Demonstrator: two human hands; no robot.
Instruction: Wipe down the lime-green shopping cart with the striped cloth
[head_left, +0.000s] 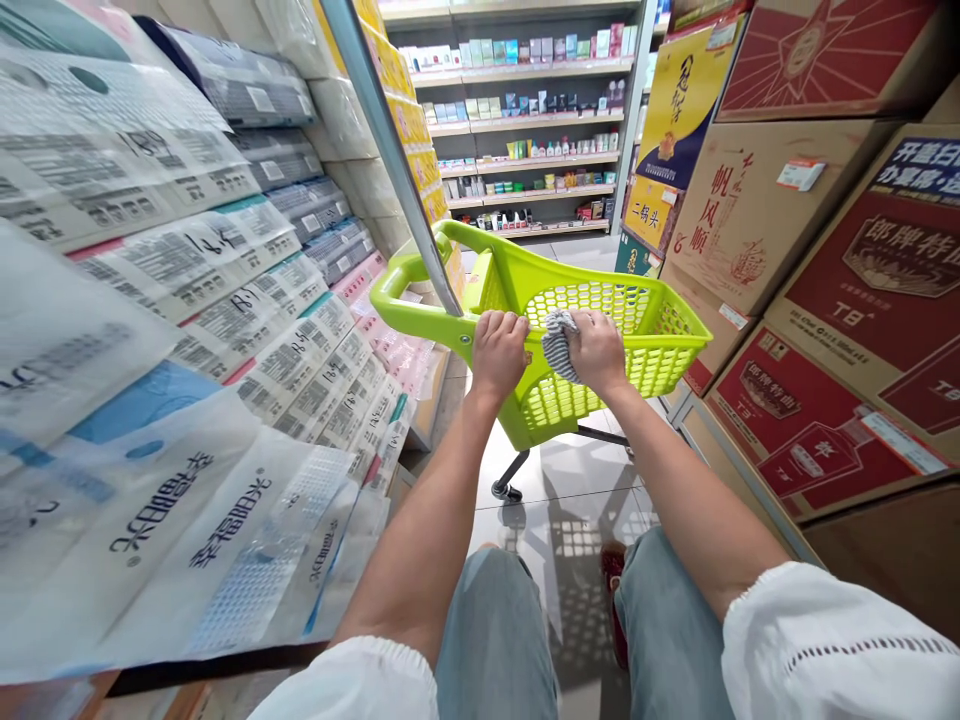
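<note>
Crosswise in the aisle, a lime-green plastic shopping cart (525, 262) stands ahead of the person, its looped handle to the left and its perforated basket to the right. The left hand (501, 352) lies on the cart's near rim, just beside the handle end, its fingers curled over the edge and pressed close together. The right hand (600, 352) is on the same rim, farther along towards the basket, bunching a grey-and-white striped cloth (559, 350) between thumb and fingers against the cart's side; whether its hidden fingertips touch the plastic, I cannot tell. A grey metal pole (394, 150) slants upward from the cart's handle end. Below the cart, a black caster wheel (508, 492) rests on pale floor tiles (484, 518). The person's jeans (491, 630) and one dark red shoe (613, 600) are on the near side of the cart. Left of the cart rise stacks of plastic-wrapped packs (255, 310) with handwritten numbers; to its right are piled red-and-tan T8 cartons (862, 290). Beyond the cart, shelves (525, 67) hold rows of small boxes and bottles.
</note>
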